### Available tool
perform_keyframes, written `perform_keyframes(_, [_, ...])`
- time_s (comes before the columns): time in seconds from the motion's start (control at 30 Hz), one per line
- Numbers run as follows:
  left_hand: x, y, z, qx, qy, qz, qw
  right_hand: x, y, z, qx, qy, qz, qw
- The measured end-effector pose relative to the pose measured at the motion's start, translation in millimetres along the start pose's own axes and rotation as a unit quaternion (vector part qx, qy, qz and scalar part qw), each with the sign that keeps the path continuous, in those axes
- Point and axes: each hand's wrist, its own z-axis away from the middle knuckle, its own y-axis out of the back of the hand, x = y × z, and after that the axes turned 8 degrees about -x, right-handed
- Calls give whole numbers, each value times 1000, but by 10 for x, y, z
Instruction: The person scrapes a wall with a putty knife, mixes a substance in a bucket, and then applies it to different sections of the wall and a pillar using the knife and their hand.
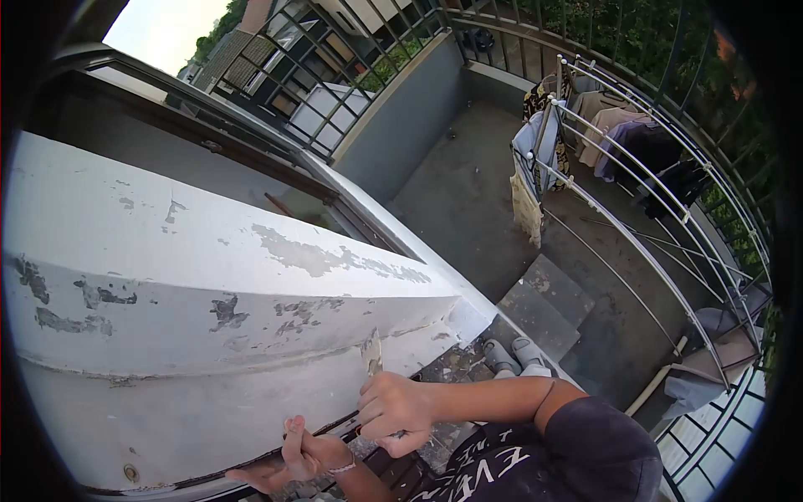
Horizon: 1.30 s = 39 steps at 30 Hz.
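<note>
My right hand is closed around the handle of a putty knife. Its flat, whitish-smeared blade points up, close to the lower part of the white wall. To the left and lower down, my left hand is held palm up with fingers apart and some stretched out; nothing shows in it. A band runs round its wrist. On the wall and the ledge above it, paint has flaked off in grey patches. The knife's handle is mostly hidden by my fingers.
Paint chips litter the floor by my sandalled feet. A window frame stands above the ledge. Over the balcony floor at right, a curved drying rack holds clothes. Metal railings border the balcony, and grey slabs lie nearby.
</note>
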Motion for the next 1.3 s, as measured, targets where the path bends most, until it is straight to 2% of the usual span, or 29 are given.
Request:
perform_keyframes(0.1, [50,-40,-46,24,-21,53,998,489,-52,307,3,-95,64,993])
perform_keyframes(0.13, [51,-51,-19,19,-12,68,997,603,-58,401,32,-120,58,991])
perform_keyframes(0.27, [29,-33,14,10,0,75,997,196,-86,115,0,-26,52,998])
perform_keyframes(0.33, [-82,26,-61,2,-100,-8,995,227,-42,16,13,-1,55,998])
perform_keyframes(0.37, [-117,29,-69,1,-100,12,995,239,-2,-47,20,11,60,998])
perform_keyframes(0.4, [-130,11,-59,1,-99,33,995,240,44,-103,43,6,37,998])
perform_keyframes(0.5, [-58,26,-75,-15,-75,49,996,246,125,-198,-2,-21,25,999])
perform_keyframes(0.7, [-84,-25,-47,-17,-63,96,993,69,377,-222,55,-40,-38,997])
perform_keyframes(0.8, [-85,12,1,-35,-37,93,994,439,327,36,97,-184,-41,977])
perform_keyframes(0.93, [-116,-69,69,-19,-15,116,993,210,304,289,162,-224,-96,956])
perform_keyframes(1.0, [-140,-55,71,-16,-20,106,994,142,318,452,235,-245,-105,935])
perform_keyframes(1.03, [-153,-48,73,-15,-23,100,995,123,347,549,270,-253,-106,923])
perform_keyframes(1.13, [-142,-27,69,-10,-23,79,997,24,439,977,358,-374,-132,845])
perform_keyframes(1.23, [-156,-10,47,2,-40,66,997,-166,388,1230,409,-428,-96,800])
perform_keyframes(1.3, [-166,-27,62,22,-44,87,995,-207,371,1404,369,-498,-29,784])
